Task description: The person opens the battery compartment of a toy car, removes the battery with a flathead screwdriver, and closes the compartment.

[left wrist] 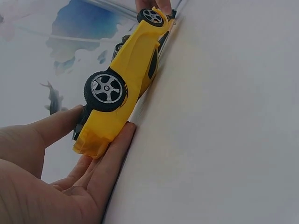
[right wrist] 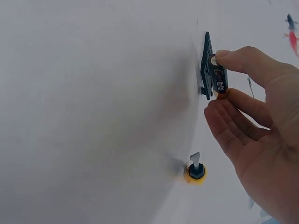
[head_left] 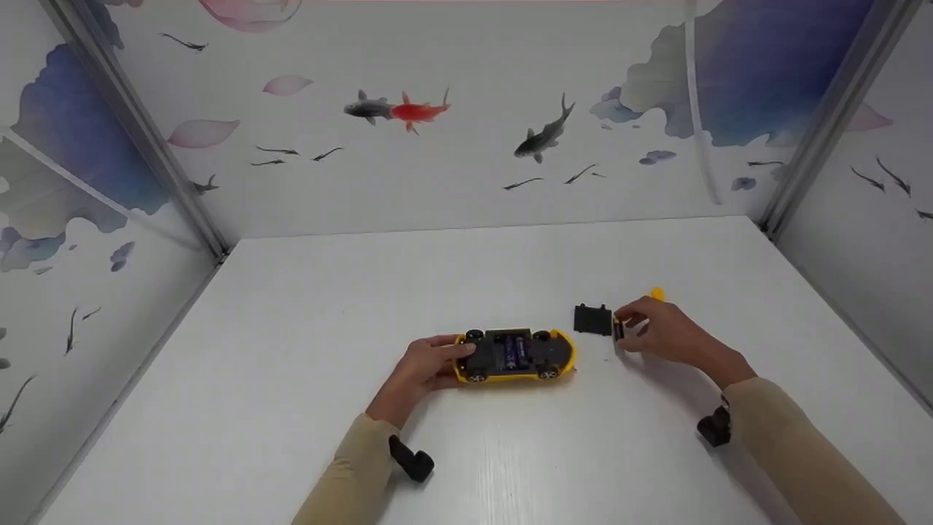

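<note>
A yellow toy car (head_left: 557,354) lies upside down near the middle of the table, its battery compartment uncovered and purple batteries (head_left: 515,352) inside. My left hand (head_left: 421,362) grips the car's left end, thumb on the underside and fingers beneath. To the right, my right hand (head_left: 670,334) pinches a dark battery (right wrist: 218,77) with an orange end between thumb and fingertips. Just left of that battery is a black battery cover (head_left: 592,320). In the left wrist view the car's side and wheels (left wrist: 106,89) show, while its compartment is hidden.
Beyond my right hand stands a screwdriver (right wrist: 196,171) with a yellow handle and a flat metal tip; in the head view only its yellow part (head_left: 657,294) shows. White panels (head_left: 466,175) printed with fish and leaves enclose the white table (head_left: 313,350).
</note>
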Demonstrator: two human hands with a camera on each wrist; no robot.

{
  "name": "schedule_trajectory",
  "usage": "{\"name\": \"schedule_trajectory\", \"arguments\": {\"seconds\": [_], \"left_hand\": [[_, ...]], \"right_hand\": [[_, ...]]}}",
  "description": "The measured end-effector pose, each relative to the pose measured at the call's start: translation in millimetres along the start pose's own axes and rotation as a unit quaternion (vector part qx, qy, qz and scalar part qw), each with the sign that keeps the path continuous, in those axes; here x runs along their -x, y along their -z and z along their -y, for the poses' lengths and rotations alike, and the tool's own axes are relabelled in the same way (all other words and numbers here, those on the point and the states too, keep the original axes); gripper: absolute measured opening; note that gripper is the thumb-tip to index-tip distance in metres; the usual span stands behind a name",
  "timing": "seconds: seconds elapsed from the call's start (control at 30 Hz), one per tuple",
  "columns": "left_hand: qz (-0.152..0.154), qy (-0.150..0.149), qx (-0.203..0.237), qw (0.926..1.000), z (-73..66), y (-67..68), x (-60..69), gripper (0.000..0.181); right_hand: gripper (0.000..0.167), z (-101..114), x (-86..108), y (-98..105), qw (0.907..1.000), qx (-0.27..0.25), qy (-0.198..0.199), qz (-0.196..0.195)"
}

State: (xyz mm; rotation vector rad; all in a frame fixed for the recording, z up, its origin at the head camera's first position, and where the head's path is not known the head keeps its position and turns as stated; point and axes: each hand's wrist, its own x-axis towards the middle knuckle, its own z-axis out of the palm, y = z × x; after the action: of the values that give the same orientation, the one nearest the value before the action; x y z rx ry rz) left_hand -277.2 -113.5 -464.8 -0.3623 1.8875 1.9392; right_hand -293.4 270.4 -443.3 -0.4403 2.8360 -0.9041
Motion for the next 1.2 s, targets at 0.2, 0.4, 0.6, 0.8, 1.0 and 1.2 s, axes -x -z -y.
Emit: {"name": "schedule_trajectory", "arguments": {"seconds": [0.2, 0.4, 0.6, 0.8, 1.0, 1.2], "left_hand": [[0.001, -0.003, 0.0, 1.0, 0.2, 0.3, -1.5, 0.064], [0.004, 0.002, -0.002, 1.0, 0.0, -0.6, -0.4, 0.065], [0.007, 0.002, 0.005, 1.0, -0.9, -0.3, 1.4, 0.065], [0.018, -0.004, 0.0, 0.9998, -0.4, 1.6, 2.3, 0.065], [0.019, -0.003, 0.002, 0.9998, 0.9, 2.2, 1.7, 0.066], [0.017, -0.004, -0.002, 0.9998, 1.5, 1.7, 1.0, 0.067]], "right_hand": [[0.05, 1.3, -2.4, 1.1, 0.9997, 0.021, -0.008, 0.014], [0.05, 1.0, -3.3, 1.1, 0.9995, 0.022, -0.014, 0.019], [0.05, 2.4, -3.3, 1.1, 0.9995, 0.021, -0.008, 0.022], [0.059, 15.7, -2.7, 5.0, 0.9997, 0.01, 0.006, 0.022], [0.06, 46.0, 0.7, 9.6, 0.9989, -0.003, 0.044, 0.013], [0.057, 78.7, 6.2, 10.1, 0.9958, 0.004, 0.091, 0.007]]}}
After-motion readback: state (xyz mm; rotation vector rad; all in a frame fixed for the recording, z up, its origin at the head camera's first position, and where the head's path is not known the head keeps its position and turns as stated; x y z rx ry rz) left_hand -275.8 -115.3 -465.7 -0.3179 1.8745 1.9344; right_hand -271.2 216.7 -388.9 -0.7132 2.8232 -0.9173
